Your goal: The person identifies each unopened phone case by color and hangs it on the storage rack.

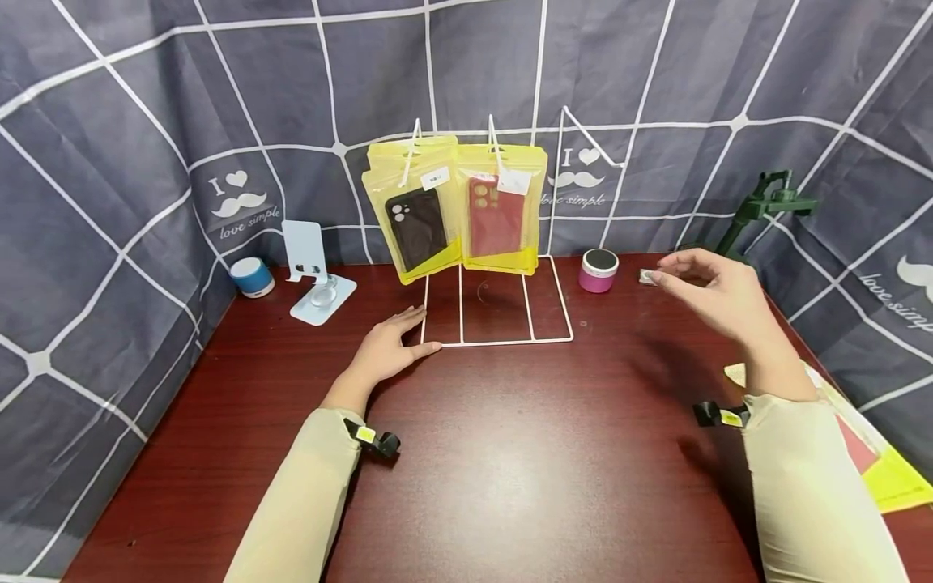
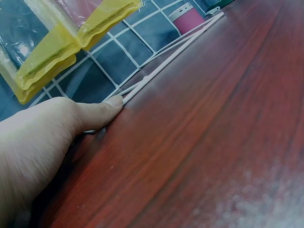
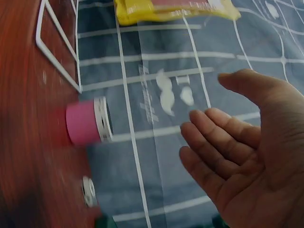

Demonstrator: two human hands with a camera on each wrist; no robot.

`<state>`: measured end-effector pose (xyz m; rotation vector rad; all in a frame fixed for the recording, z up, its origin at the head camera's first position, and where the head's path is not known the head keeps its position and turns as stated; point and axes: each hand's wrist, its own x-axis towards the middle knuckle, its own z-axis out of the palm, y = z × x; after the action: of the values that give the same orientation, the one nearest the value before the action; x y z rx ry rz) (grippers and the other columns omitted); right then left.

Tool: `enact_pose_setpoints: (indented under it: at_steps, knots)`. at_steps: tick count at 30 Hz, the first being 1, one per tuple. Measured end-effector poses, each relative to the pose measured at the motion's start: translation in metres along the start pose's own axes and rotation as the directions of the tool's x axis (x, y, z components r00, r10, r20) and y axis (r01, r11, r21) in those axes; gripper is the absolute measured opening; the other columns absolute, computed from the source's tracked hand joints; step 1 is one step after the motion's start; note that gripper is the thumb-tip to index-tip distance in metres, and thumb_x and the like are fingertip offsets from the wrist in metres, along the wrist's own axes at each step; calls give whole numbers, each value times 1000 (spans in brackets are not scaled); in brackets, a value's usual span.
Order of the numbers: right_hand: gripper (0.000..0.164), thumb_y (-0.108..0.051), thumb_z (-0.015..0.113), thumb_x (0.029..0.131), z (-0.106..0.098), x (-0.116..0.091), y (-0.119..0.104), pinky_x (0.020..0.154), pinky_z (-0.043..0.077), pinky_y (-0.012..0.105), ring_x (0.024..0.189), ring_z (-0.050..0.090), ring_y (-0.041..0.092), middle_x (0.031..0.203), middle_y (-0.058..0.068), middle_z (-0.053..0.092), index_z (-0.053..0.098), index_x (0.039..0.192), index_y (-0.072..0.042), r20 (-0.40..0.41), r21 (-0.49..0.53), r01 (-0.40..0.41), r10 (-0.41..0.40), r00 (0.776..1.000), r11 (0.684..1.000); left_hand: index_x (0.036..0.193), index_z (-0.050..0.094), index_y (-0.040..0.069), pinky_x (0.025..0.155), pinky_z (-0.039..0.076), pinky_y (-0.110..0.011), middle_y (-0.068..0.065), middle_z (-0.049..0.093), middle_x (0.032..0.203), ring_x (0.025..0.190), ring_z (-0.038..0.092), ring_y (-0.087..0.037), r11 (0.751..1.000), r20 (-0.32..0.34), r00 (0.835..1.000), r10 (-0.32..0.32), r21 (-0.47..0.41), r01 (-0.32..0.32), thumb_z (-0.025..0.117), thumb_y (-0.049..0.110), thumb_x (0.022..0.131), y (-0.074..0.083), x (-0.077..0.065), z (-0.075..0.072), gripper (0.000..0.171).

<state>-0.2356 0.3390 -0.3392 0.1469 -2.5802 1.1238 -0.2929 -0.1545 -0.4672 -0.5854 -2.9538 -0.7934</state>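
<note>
A white wire display rack (image 1: 503, 343) stands on the table. My left hand (image 1: 386, 348) rests at its front left corner, thumb touching the front wire, as the left wrist view also shows. Yellow-edged packets hang from two hooks, one holding a black phone case (image 1: 417, 233), the other a red phone case (image 1: 496, 219). The third hook (image 1: 592, 146), on the right, carries nothing. Raised over the table's right side, my right hand (image 1: 717, 295) has loosely bent fingers and holds nothing. Another yellow packet (image 1: 892, 479) lies partly hidden by my right forearm.
Right of the rack stand a pink speaker (image 1: 599, 277) and a small whitish object (image 1: 645, 277). A dark green stand (image 1: 754, 206) rises in the back right corner. On the left are a blue speaker (image 1: 251, 279) and a light phone stand (image 1: 304, 245). Patterned cloth (image 1: 481, 65) hangs behind.
</note>
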Motion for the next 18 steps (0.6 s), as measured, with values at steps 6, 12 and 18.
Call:
enact_pose_setpoints:
  at_steps: [6,12,18]
  knots:
    - [34,-45,74,90,-36,-10,29,67,42,13,81,60,-5,93,-20,70,72,113,-21,89,-156,-17,31,996,988,150,50,17,117,29,-50,-4,43,156,147,35,-26,1000,-11,1000,4,-11,-4,66,70,84,1,0,0,86]
    - [34,-43,73,92,-68,-17,66,69,43,13,85,59,-6,101,-8,73,73,114,-18,264,-253,-38,106,959,967,150,50,18,117,30,-51,-4,43,156,147,35,-27,1000,-9,1000,-6,-25,6,67,68,84,1,-1,0,85]
    - [44,-40,75,90,-87,-21,107,72,46,23,89,57,2,110,11,71,70,116,-5,447,-389,-3,191,874,921,151,49,18,117,30,-52,-3,42,157,147,34,-27,1000,0,1000,-9,-22,9,67,69,84,1,-1,0,85]
